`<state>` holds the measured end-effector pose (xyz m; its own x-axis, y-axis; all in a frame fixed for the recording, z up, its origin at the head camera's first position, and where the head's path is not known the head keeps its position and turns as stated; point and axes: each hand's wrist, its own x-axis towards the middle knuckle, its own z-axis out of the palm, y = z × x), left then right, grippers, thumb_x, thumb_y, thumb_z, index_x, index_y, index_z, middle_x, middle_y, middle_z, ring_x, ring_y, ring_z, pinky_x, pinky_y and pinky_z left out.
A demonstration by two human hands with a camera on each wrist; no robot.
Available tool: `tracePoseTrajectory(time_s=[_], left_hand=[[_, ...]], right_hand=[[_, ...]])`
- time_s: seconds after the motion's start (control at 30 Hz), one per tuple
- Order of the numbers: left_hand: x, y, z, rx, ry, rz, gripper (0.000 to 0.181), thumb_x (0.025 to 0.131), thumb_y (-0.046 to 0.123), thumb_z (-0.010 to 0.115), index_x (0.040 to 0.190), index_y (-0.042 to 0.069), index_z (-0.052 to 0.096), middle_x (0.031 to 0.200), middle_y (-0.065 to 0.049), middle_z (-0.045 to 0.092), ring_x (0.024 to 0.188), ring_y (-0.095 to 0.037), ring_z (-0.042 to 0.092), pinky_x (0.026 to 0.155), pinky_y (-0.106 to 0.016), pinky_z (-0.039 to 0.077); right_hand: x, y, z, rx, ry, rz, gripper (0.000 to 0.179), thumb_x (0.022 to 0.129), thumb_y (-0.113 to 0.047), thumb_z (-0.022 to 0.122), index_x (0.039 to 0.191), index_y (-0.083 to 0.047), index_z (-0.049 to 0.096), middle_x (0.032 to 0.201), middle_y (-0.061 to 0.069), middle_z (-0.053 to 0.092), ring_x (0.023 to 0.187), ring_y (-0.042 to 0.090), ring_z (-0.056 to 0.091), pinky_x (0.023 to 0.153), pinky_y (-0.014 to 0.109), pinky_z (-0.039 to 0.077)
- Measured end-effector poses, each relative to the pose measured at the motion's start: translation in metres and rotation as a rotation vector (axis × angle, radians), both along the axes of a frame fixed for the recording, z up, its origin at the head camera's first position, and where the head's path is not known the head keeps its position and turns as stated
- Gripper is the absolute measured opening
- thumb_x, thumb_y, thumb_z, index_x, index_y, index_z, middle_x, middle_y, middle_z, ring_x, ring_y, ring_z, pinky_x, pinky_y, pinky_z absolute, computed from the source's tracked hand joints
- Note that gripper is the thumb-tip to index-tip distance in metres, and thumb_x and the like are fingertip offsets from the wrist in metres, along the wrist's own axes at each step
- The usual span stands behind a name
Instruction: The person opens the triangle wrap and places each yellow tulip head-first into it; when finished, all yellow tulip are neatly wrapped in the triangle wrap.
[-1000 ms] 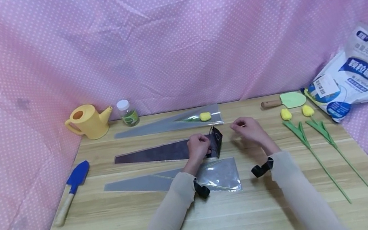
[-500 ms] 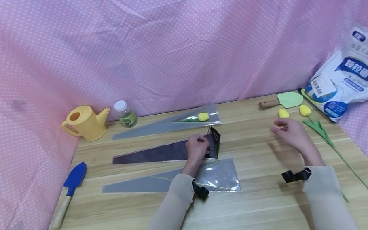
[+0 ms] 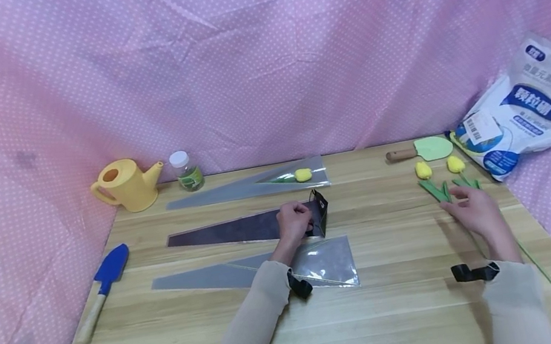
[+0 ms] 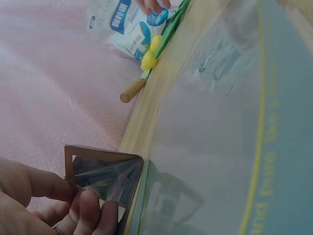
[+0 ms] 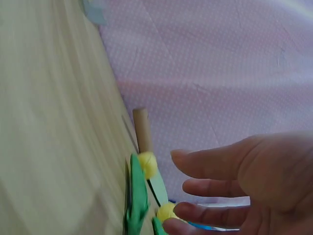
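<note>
My left hand [image 3: 294, 221] pinches the edge of a dark, tapered plastic flower sleeve [image 3: 225, 231] near its wide end. In the left wrist view the mouth of that sleeve stands lifted and spread beside the fingertips. At the right, my right hand [image 3: 478, 213] hovers at two artificial yellow tulips, hiding part of their stems. The left tulip [image 3: 423, 170] lies nearest its fingertips; the right tulip [image 3: 455, 163] passes beneath the hand. The right wrist view has thumb and fingers [image 5: 210, 165] spread apart with nothing between them.
A clear sleeve [image 3: 324, 259] lies in front; another clear sleeve [image 3: 224, 192] behind holds a yellow tulip [image 3: 303, 175]. Around the edges are a watering can [image 3: 130, 185], a jar [image 3: 187, 172], a blue trowel [image 3: 112, 267], a green trowel [image 3: 434, 148] and a fertilizer bag [image 3: 535, 104].
My right hand has moved right, from beside the dark sleeve to the two tulips on the right. The left hand keeps its pinch on the dark sleeve.
</note>
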<state>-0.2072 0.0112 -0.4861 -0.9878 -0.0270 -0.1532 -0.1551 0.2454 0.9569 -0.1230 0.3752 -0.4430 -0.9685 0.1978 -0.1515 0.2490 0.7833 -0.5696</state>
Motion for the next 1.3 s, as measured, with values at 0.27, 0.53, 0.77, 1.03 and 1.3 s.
tracePoseTrajectory(time_s=[0.27, 0.53, 0.77, 1.03, 1.3], left_hand=[[0.000, 0.000, -0.002, 0.010, -0.005, 0.000, 0.007, 0.085, -0.001, 0.063, 0.081, -0.002, 0.070, 0.073, -0.007, 0.068, 0.051, -0.011, 0.063, 0.054, -0.028, 0.058], [0.001, 0.000, 0.000, 0.011, -0.019, 0.006, 0.007, 0.084, -0.002, 0.064, 0.081, -0.002, 0.070, 0.071, -0.008, 0.068, 0.052, -0.013, 0.064, 0.054, -0.030, 0.059], [0.002, 0.000, 0.001, -0.013, -0.026, 0.003, 0.008, 0.085, 0.000, 0.064, 0.080, 0.000, 0.070, 0.070, -0.006, 0.067, 0.052, -0.014, 0.065, 0.054, -0.030, 0.058], [0.001, -0.001, 0.000, 0.002, -0.016, -0.003, 0.007, 0.085, -0.002, 0.064, 0.080, -0.001, 0.069, 0.071, -0.010, 0.069, 0.051, -0.015, 0.063, 0.053, -0.029, 0.058], [0.001, -0.001, 0.000, 0.003, -0.026, -0.009, 0.006, 0.085, -0.001, 0.064, 0.081, -0.001, 0.069, 0.074, -0.012, 0.070, 0.052, -0.014, 0.063, 0.054, -0.029, 0.058]], right_hand=[[0.015, 0.018, -0.003, 0.001, -0.180, 0.042, 0.073, 0.099, -0.036, 0.056, 0.144, 0.017, 0.034, 0.143, 0.045, 0.037, 0.126, 0.058, 0.046, 0.097, 0.062, 0.047], [0.023, 0.029, -0.010, 0.063, -0.249, 0.070, 0.073, 0.095, -0.035, 0.063, 0.136, 0.020, 0.039, 0.129, 0.043, 0.051, 0.113, 0.056, 0.054, 0.090, 0.059, 0.049], [0.025, 0.031, -0.015, 0.078, -0.265, 0.076, 0.058, 0.091, -0.021, 0.068, 0.131, 0.017, 0.048, 0.118, 0.039, 0.059, 0.104, 0.051, 0.058, 0.083, 0.055, 0.050], [0.024, 0.026, -0.015, 0.121, -0.208, 0.097, 0.040, 0.088, -0.007, 0.068, 0.121, 0.013, 0.057, 0.105, 0.033, 0.067, 0.095, 0.045, 0.063, 0.077, 0.052, 0.049], [0.025, 0.024, -0.017, 0.113, -0.159, 0.089, 0.035, 0.085, -0.001, 0.067, 0.115, 0.016, 0.058, 0.098, 0.030, 0.067, 0.088, 0.039, 0.064, 0.071, 0.044, 0.051]])
